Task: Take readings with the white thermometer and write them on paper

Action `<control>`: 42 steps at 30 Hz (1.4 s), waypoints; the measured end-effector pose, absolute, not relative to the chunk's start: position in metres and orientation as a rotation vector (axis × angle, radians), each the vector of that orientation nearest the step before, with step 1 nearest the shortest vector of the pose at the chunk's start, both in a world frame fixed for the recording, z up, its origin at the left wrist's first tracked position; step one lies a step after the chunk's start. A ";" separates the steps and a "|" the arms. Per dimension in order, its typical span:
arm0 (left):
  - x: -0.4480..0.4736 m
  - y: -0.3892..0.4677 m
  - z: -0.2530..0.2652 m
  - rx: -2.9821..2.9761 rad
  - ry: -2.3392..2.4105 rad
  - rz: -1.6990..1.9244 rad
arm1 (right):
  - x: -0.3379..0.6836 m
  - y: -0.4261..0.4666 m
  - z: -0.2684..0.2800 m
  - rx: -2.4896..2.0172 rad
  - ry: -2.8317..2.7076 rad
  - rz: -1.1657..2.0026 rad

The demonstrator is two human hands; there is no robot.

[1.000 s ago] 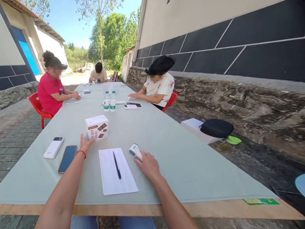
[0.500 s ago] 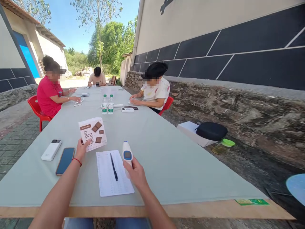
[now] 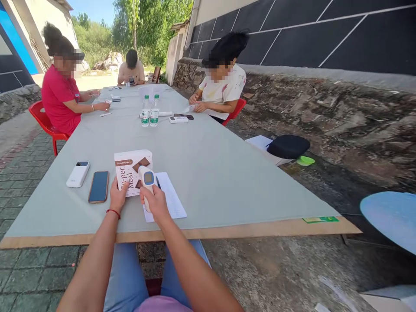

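Plainly, the printed box point(image 3: 132, 172) is in the person's left hand point(image 3: 118, 195), the thumb on its front and the hand curled around its lower left corner. Its front faces the wearer, its large lettering running from bottom to top; its long axis looks roughly upright. Whether its base touches the table point(image 3: 211, 173) is hard to tell. The right hand point(image 3: 155, 200) is closed around the handle of a white thermometer point(image 3: 149, 178), which overlaps the box's right side in view. The thermometer's nose points forward and left toward the box, its screen turned back to the wearer. Right of the box lie a paper sheet point(image 3: 172, 199) and a partly hidden pen point(image 3: 158, 182); left of it lies a phone point(image 3: 98, 187). Two bottles point(image 3: 150, 113) stand well beyond the box.
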State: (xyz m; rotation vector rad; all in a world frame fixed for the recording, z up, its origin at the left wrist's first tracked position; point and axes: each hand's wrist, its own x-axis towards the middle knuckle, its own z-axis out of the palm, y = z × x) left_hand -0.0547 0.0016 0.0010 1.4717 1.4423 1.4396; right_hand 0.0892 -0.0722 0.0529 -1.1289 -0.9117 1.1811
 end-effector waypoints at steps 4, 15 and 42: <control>-0.054 0.004 0.000 1.457 1.415 1.402 | 0.080 -0.061 0.052 -1.195 -0.913 1.113; -0.048 0.002 0.014 1.492 1.436 1.386 | 0.081 -0.058 0.061 -1.238 -0.910 1.118; -0.049 0.002 0.016 1.507 1.432 1.382 | 0.084 -0.057 0.064 -1.288 -0.953 1.085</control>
